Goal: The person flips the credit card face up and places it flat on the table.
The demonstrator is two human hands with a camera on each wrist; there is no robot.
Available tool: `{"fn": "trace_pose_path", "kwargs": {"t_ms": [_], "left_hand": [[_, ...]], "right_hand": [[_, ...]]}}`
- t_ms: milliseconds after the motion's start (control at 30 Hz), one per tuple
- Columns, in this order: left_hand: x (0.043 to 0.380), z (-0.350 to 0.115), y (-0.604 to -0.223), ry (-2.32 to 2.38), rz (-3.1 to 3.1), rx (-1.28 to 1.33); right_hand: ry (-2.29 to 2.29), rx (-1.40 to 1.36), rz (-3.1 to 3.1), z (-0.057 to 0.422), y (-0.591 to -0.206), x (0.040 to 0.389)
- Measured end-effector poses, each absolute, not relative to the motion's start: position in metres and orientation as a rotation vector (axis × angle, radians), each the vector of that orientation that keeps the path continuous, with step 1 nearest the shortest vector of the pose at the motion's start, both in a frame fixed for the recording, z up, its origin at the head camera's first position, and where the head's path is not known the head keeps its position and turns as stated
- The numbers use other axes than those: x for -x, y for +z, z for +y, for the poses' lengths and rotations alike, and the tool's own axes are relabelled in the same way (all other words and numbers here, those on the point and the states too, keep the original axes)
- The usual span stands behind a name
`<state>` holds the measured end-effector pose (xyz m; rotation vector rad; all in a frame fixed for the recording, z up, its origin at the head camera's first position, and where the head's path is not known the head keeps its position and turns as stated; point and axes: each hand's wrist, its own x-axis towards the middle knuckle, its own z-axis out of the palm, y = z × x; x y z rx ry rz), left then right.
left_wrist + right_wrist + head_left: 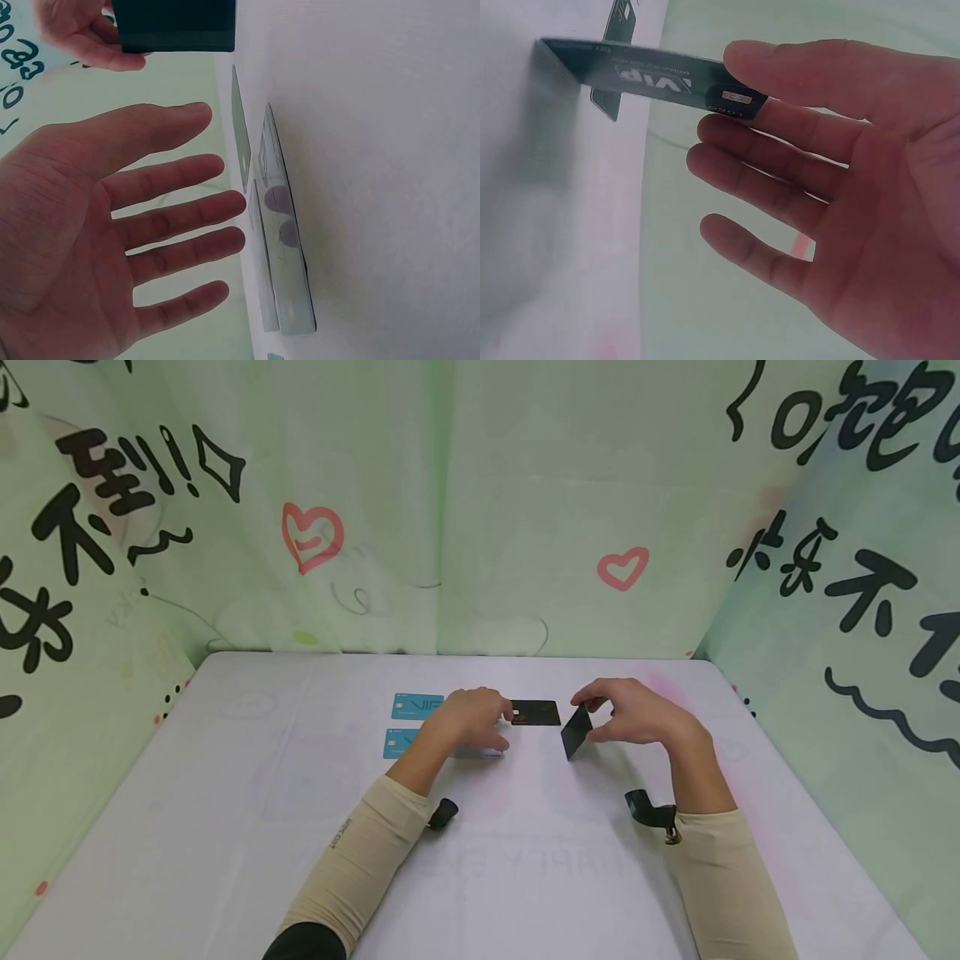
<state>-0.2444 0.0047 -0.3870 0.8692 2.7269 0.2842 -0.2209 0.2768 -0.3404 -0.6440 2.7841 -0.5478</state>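
My right hand (637, 714) pinches a black VIP card (652, 75) between thumb and index finger; it stands tilted with its lower edge close over the table. Its other fingers are spread apart. Another black card (536, 712) lies flat just left of it, in the upper row. My left hand (472, 718), fingers straight and spread in the left wrist view, holds nothing and hovers over the cards. Beneath it lies a shiny pale card (292, 262), mostly hidden in the head view. Blue VIP cards, an upper one (416, 706) and a lower one (400, 743), lie left of that hand.
A white cloth covers the table (517, 877), with its far edge behind the cards. Pale green curtain (510, 510) with hearts and black lettering surrounds it on the back and sides. Dark wrist camera mounts (651, 810) stick out from both beige sleeves.
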Motion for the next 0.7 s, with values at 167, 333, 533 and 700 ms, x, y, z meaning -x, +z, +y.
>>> {"fn": "trace_pose_path", "kwargs": {"t_ms": [167,333,533,700], "left_hand": [[0.2437,0.0041,-0.3865,0.291,2.725,-0.861],[0.2437,0.0034,-0.3864,0.289,2.723,-0.864],[0.2444,0.0033,-0.3868,0.277,2.723,-0.870],[0.2442,0.0031,-0.3856,0.282,2.718,-0.870]], "right_hand": [[-0.566,0.651,2.772,0.2753,-0.3408,0.2213],[-0.604,0.677,2.755,0.2739,-0.3417,0.2218],[-0.622,0.703,2.755,0.2712,-0.3435,0.2221],[-0.623,0.698,2.756,0.2681,-0.3445,0.2213]]}}
